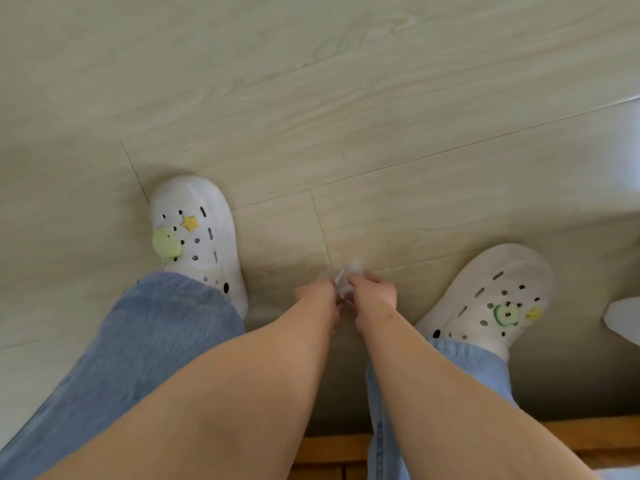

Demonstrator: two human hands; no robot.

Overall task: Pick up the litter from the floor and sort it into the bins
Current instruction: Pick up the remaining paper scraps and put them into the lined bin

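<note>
Head view: the camera looks straight down the person's two bare forearms, which run in from the bottom and meet low in the middle. The left hand (318, 296) and the right hand (375, 295) are almost touching, knuckles up, fingers curled in toward each other. Between them sits a small crumpled clear plastic wrapper (350, 276). Both hands pinch it, the left at its left edge and the right at its right edge, and its crinkled top shows just beyond the fingertips. Whether the wrapper is resting on the floor or lifted off it cannot be told from this angle.

The pale wood-look plank floor (346, 116) spreads out beyond the hands, with thin seams crossing it. Left of the left hand and a little farther out stands a white left clog (207, 244) with a yellow star charm (189, 222) and a round pale green charm (166, 242). Well to the right of the right hand is the white right clog (485, 292) with a green ring charm (506, 314). Blue jeans (145, 341) cover both legs on the near side of the hands. Far right of the right hand, at the frame edge, lies a white object (623, 317), too cut off to name. Nearest the person, under the forearms, runs a brown wooden edge (332, 455).
</note>
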